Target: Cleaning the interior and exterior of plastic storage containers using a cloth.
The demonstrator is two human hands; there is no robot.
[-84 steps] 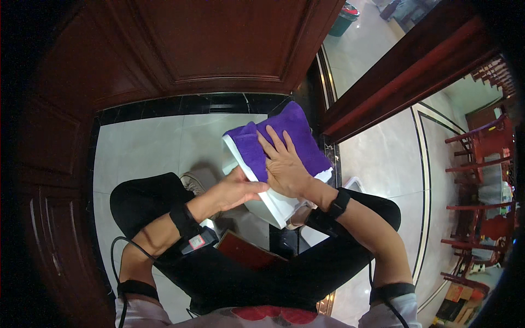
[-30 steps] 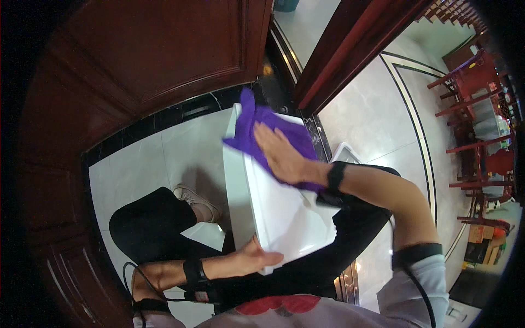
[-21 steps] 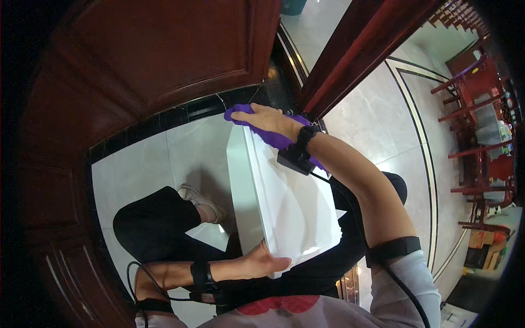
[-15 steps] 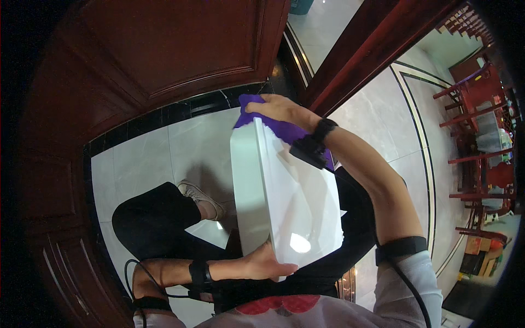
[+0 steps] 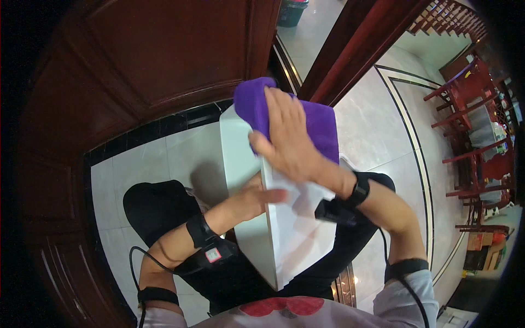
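Observation:
A white, open-looking box [image 5: 249, 235] with a glossy side stands tilted between my knees. My left hand [image 5: 249, 202] is closed on its long edge near the middle, with the thumb over the rim and some fingers hidden. A purple cloth [image 5: 322, 123] drapes over the box's far end. On top of that cloth lies my right hand [image 5: 290, 136], holding it against the box around the rim. Its fingers are long and close together, and its thumb sticks out to the left.
Dark red panelled wood [image 5: 175, 49] rises at the far left above a black tiled border. A wooden post [image 5: 350, 52] stands just beyond the box. Red chairs [image 5: 470, 98] are at the right, and a green bucket [image 5: 291, 12] is at the far top.
My left hand has slid away from the near end to the middle of the box's edge. My right hand has come over the rim, and the cloth now spreads across the far end.

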